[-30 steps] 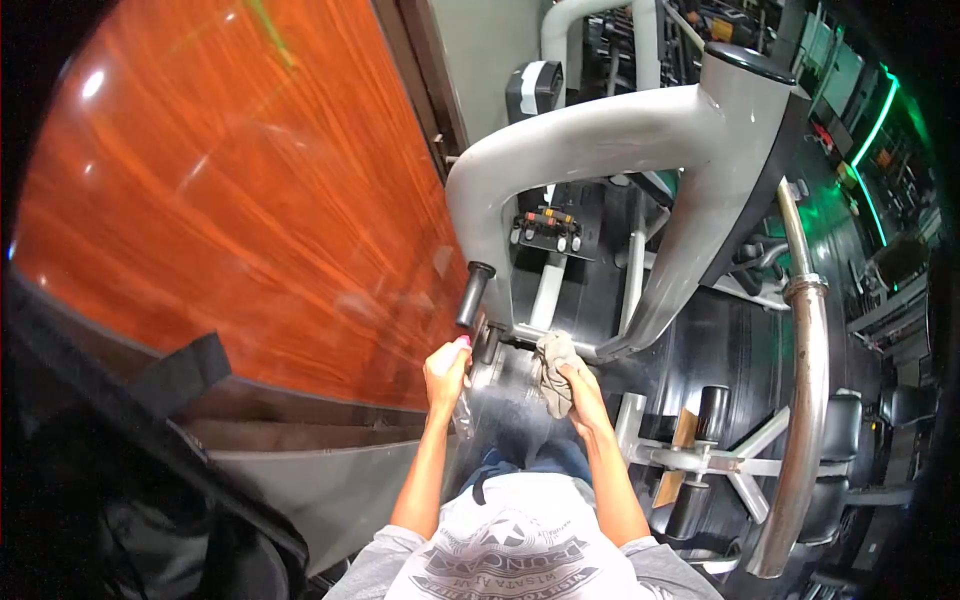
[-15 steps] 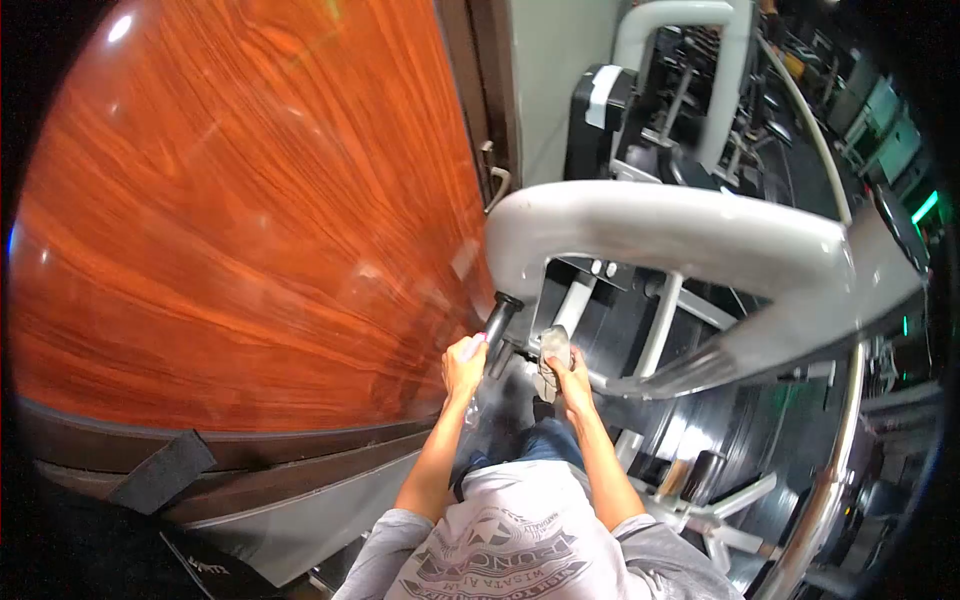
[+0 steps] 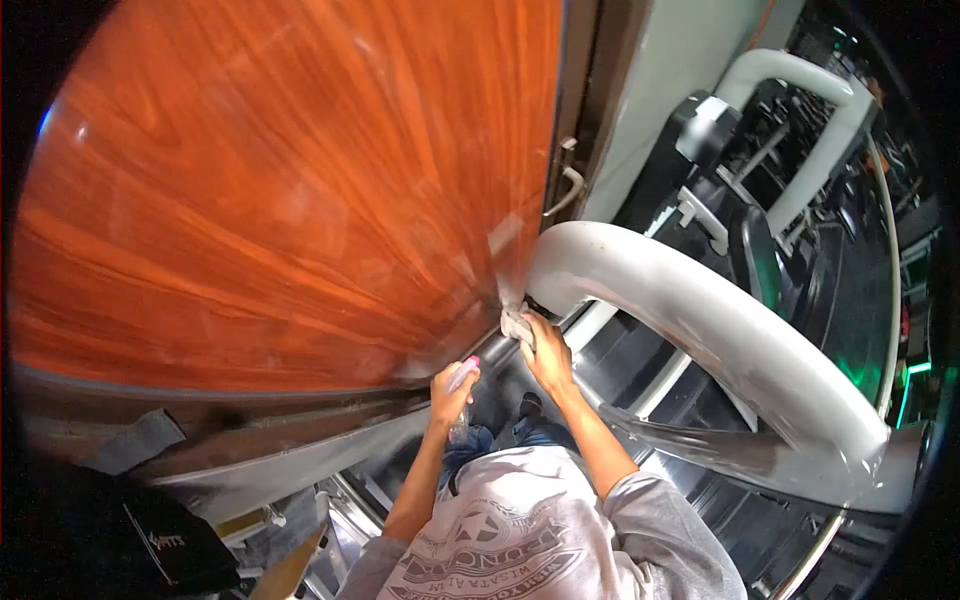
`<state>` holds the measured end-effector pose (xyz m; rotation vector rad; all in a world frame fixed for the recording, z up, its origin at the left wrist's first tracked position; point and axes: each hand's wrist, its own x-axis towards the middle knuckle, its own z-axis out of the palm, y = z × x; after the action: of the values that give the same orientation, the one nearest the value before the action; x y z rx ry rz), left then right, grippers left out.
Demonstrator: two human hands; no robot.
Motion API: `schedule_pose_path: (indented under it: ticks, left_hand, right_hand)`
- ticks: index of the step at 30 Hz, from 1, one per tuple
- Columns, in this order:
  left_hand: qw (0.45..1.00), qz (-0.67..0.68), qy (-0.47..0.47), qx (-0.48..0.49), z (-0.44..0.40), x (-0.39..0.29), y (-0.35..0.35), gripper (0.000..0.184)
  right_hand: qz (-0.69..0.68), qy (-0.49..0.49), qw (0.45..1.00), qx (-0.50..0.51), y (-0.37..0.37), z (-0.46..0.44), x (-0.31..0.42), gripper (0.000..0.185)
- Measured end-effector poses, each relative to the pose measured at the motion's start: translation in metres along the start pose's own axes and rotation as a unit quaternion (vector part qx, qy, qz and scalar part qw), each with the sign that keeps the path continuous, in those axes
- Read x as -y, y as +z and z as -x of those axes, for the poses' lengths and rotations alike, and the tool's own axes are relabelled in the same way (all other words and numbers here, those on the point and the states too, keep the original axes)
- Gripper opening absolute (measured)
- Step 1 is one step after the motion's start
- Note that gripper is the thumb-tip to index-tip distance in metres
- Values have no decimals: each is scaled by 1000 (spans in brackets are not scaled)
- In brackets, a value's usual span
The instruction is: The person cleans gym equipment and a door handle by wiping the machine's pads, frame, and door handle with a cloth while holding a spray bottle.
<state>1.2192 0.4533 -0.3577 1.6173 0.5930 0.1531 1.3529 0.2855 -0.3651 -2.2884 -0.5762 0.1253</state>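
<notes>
Wrapped round the neck of a clear spray bottle [image 3: 459,430] with a pink and white top, my left hand [image 3: 452,394] is at the lower middle of the view. My right hand [image 3: 547,355] grips a crumpled greyish cloth [image 3: 516,326], a little higher and to the right. The cloth lies over the end of a dark handle beside the grey machine frame [image 3: 690,300], close to the glossy wood-grain panel [image 3: 300,200]. How much of the handle the cloth covers is hard to see.
A door handle [image 3: 568,192] is on the dark frame beyond the panel. More gym machines [image 3: 790,190] stand at the upper right. At the lower left lies a black bag [image 3: 165,540]. My shoe [image 3: 531,404] shows on the floor below my hands.
My view has turned, so the machine frame sits further right and lower. My right hand has moved the cloth up and left onto the dark handle. My left hand, still holding the bottle, is slightly lower.
</notes>
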Motion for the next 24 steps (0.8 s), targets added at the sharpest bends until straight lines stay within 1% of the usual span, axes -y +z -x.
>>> schedule_pose_path:
  ticks: [2,4,5,6,8,9,10,12,14,15,16,18,19,20,22,23,24]
  left_hand:
    - [999,4,-31,-10,11,-1,-12,15]
    - [999,20,-43,-27,22,4,-24,15]
    - [997,49,-33,-51,29,-2,-28,15]
    - [994,77,-24,-74,35,-5,-31,16]
    - [992,78,-18,-99,43,2,-39,15]
    - [990,85,-37,-109,47,5,-44,15]
    - [987,90,-55,-119,50,4,-46,15]
    - [987,85,-52,-123,56,0,-48,14]
    - [989,77,-54,-118,61,0,-50,15]
    - [988,77,-55,-122,63,-1,-50,15]
    - [989,72,-56,-117,66,-5,-49,16]
    - [990,67,-58,-113,70,-10,-46,16]
    - [990,67,-61,-106,70,-12,-44,17]
    - [991,67,-62,-97,70,-14,-42,18]
    - [991,82,-58,-88,69,-17,-38,18]
    - [991,97,-55,-79,68,-17,-37,18]
    - [991,96,-54,-79,67,-17,-37,18]
  right_hand:
    - [3,-1,1000,9,15,-4,4,51]
    - [21,25,999,-29,35,2,14,49]
    - [72,-15,997,15,42,6,20,49]
    - [48,-32,996,74,48,13,26,52]
    - [59,-97,982,154,41,19,46,50]
    - [79,-125,977,153,43,15,43,47]
    - [78,-127,977,154,43,7,38,47]
    - [132,-87,982,103,40,-13,22,44]
    - [133,-30,988,72,32,-43,6,42]
    - [64,-7,997,40,24,-48,6,44]
    - [62,-8,997,43,28,-52,10,44]
    - [197,50,967,153,45,-54,23,45]
    - [176,36,970,161,39,-49,44,37]
    - [182,-14,964,195,47,-45,49,36]
    - [180,-143,953,199,56,-37,51,35]
    - [193,-141,945,224,53,-43,49,35]
    - [192,-141,945,222,47,-52,46,35]
